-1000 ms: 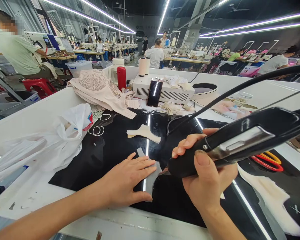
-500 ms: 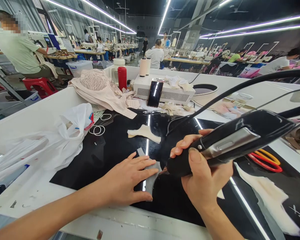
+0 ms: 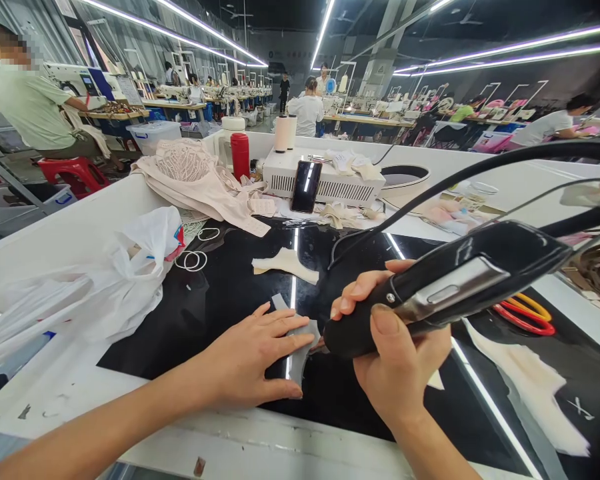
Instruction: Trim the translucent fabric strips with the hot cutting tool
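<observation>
My left hand (image 3: 260,357) lies flat with its fingers spread, pressing a grey, shiny flat template-like piece (image 3: 300,370) against the black mat (image 3: 220,300). My right hand (image 3: 397,360) is wrapped around a black corded handheld cutter (image 3: 445,287) with a silver lever along its side. Its thin metal tip rests at or very near the right edge of the grey piece, close to my left fingertips; exact contact is unclear. Beyond my left hand lies a cream fabric piece (image 3: 286,265). Another cream fabric piece (image 3: 525,380) is on the right, partly over a grey sheet.
A white plastic bag (image 3: 130,280) and beige lace bras (image 3: 195,180) lie on the left. Behind the mat stand a phone (image 3: 306,187), a vented white box (image 3: 347,187) and a red flask (image 3: 240,155). The cutter's black cable (image 3: 460,163) arches rightward. Red and yellow rings (image 3: 525,317) lie right.
The whole view has shifted slightly. The cutter has tilted a little in my right hand, its tip staying beside the grey piece's edge. My left hand keeps its place on that piece.
</observation>
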{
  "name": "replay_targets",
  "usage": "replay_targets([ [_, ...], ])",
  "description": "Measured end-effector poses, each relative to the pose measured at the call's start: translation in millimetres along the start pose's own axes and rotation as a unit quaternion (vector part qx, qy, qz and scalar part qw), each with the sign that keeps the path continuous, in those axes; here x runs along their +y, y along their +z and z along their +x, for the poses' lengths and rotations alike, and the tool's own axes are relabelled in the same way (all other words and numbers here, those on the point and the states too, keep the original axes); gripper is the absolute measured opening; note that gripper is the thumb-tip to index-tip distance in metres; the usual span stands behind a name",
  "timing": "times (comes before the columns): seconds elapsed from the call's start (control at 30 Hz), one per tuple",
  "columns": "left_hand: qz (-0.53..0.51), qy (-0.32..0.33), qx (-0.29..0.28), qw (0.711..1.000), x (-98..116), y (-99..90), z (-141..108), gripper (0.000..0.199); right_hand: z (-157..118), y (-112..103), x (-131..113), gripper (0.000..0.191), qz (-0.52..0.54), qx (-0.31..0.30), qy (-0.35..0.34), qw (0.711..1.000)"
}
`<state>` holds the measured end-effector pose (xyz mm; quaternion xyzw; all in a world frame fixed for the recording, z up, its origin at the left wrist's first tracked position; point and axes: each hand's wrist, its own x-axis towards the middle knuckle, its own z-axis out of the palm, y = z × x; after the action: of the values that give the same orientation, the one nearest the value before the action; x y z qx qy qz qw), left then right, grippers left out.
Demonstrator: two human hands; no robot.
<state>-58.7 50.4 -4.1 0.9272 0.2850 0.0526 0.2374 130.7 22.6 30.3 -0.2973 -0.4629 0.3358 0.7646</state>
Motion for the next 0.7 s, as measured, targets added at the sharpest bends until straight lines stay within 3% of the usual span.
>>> replay_targets([
  [0.37, -0.017, 0.015, 0.019, 1.0, -4, 2.1, -3, 0.076, -7, 4, -5, 0.033, 0.016, -0.017, 0.012, 1.0],
  [0.7, -0.015, 0.015, -0.008, 1.0, -3, -2.7, -3, 0.079, -12, 5, -6, 0.031, 0.024, -0.038, 0.016, 0.999],
])
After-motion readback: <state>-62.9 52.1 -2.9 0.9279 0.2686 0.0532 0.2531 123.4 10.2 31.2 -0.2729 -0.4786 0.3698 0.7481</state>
